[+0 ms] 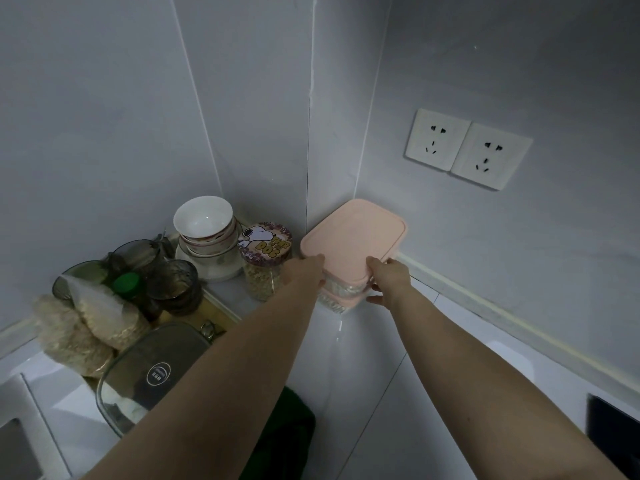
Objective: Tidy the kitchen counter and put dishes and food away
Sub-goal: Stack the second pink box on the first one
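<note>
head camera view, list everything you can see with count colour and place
rectangular plastic containers with pink lids: two, clear bodies, stacked in the counter corner
round clear jar with cartoon dog lid: one, pale grain inside, left of the stack
white ceramic bowls: several, nested, on a white dish by the left wall
smoky glass cups: at least two, dark grey, left of the jar
green bottle cap: one, among the cups
clear bags of pale flakes: about two, beige, far left
glass box with grey lid: one, near left
white wall sockets: two, right wall
dark green fabric: one, bottom centre
left hand: holds stack's left side
right hand: holds stack's right side
</note>
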The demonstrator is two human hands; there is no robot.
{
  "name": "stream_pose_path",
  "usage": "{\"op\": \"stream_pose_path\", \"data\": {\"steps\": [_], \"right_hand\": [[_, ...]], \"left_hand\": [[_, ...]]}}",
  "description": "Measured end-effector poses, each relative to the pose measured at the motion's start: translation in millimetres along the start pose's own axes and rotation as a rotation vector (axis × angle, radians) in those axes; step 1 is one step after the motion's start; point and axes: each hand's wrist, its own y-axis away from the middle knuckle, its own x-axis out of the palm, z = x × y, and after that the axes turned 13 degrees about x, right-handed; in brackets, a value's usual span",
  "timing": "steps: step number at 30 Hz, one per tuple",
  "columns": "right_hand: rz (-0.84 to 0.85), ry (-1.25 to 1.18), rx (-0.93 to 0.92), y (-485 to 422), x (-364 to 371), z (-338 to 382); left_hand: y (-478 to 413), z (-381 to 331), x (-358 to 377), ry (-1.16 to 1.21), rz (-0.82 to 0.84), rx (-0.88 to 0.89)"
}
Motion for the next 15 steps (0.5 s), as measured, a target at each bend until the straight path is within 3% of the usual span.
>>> {"op": "stream_pose_path", "data": {"steps": [6, 9, 15], "right_hand": [[-0.054, 0.073, -0.046, -2.2, 0.9, 0.6], [0.005, 0.028, -0.018, 2.8, -3.7, -1.9], [0.108, -0.015, 0.014, 27.3, -23.0, -15.0]], "left_hand": [[3.7, -2.8, 0.7, -0.126, 0.025, 0.052], [8.3, -3.0, -1.4, -0.189, 0.064, 0.071], [32.1, -12.1, -10.1, -0.065, 0.191, -0.012]]}}
